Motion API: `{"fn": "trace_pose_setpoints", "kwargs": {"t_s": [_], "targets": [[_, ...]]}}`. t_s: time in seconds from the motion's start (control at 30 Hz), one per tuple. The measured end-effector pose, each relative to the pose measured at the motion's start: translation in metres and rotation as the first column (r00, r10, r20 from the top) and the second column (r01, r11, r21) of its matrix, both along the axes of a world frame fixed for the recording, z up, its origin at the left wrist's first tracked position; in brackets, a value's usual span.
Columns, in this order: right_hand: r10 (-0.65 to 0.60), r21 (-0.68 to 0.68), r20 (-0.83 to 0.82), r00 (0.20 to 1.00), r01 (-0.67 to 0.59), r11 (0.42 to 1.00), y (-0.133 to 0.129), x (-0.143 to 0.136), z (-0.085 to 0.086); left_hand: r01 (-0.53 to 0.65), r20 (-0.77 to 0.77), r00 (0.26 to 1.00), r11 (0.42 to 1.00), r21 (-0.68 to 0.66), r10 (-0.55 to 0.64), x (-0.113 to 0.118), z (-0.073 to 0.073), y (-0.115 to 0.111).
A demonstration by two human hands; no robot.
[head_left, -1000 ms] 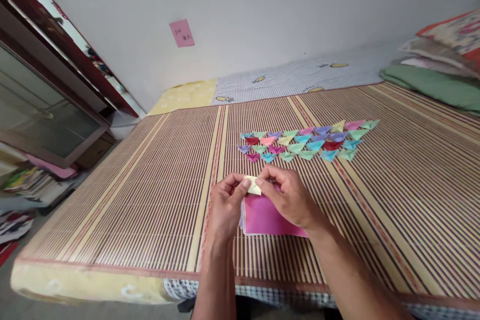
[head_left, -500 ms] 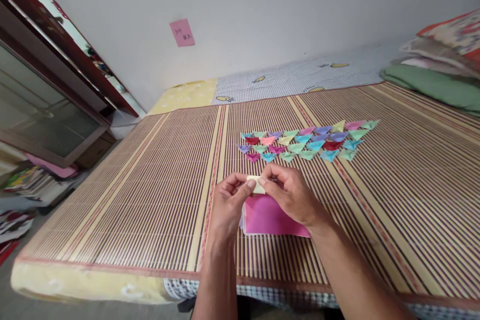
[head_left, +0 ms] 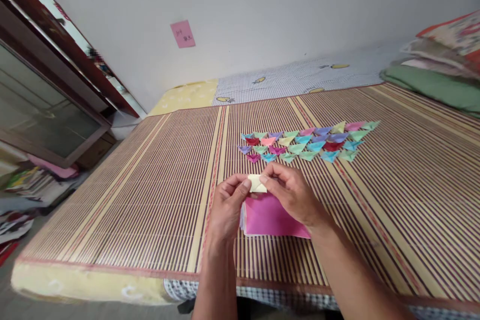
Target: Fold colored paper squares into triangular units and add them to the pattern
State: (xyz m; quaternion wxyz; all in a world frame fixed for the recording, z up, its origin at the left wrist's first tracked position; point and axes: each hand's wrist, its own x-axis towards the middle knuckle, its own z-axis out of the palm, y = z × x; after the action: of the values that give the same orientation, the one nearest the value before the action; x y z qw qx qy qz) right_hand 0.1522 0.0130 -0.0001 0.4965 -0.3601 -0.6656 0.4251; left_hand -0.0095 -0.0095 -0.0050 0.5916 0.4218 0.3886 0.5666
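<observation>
Between my two hands is a small folded piece of pale yellow paper (head_left: 257, 184), held up above the mat. My left hand (head_left: 229, 205) pinches its left edge between thumb and fingers. The right edge is pinched by my right hand (head_left: 294, 195), thumb on the near face. Just below lies a stack of coloured paper sheets (head_left: 275, 217) with a magenta sheet on top, partly hidden by my right hand. Beyond my hands, several small folded paper boats (head_left: 296, 147) in many colours stand in rows.
A striped bamboo mat (head_left: 150, 200) covers the bed. Folded bedding (head_left: 431, 85) is piled at the far right. A pink note (head_left: 183, 34) is stuck to the wall. A glass-panelled cabinet (head_left: 41, 100) and a pile of books (head_left: 30, 180) stand at the left.
My left thumb has drawn back to the left, so more of the yellow paper's face shows. Both hands stay in nearly the same place.
</observation>
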Motion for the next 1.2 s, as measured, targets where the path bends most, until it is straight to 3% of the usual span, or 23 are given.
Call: {"fn": "trace_pose_setpoints", "kwargs": {"t_s": [0.37, 0.7, 0.9, 1.2], "targets": [[0.061, -0.010, 0.072, 0.996, -0.061, 0.998, 0.002, 0.005, -0.002, -0.061, -0.167, 0.983, 0.993, 0.103, 0.077, -0.003, 0.003, -0.001], [0.011, 0.032, 0.054, 0.998, -0.013, 0.999, 0.000, 0.003, 0.000, -0.168, -0.087, 0.981, 0.983, 0.069, 0.174, -0.002, -0.007, 0.001], [-0.007, 0.034, 0.068, 0.998, 0.005, 0.999, 0.001, 0.001, -0.002, -0.217, -0.069, 0.972, 0.968, 0.124, 0.226, 0.002, 0.000, 0.001], [-0.010, 0.017, 0.059, 0.998, 0.009, 1.000, 0.000, 0.000, -0.002, -0.193, -0.174, 0.960, 0.970, 0.151, 0.218, 0.004, 0.000, -0.002]]}}
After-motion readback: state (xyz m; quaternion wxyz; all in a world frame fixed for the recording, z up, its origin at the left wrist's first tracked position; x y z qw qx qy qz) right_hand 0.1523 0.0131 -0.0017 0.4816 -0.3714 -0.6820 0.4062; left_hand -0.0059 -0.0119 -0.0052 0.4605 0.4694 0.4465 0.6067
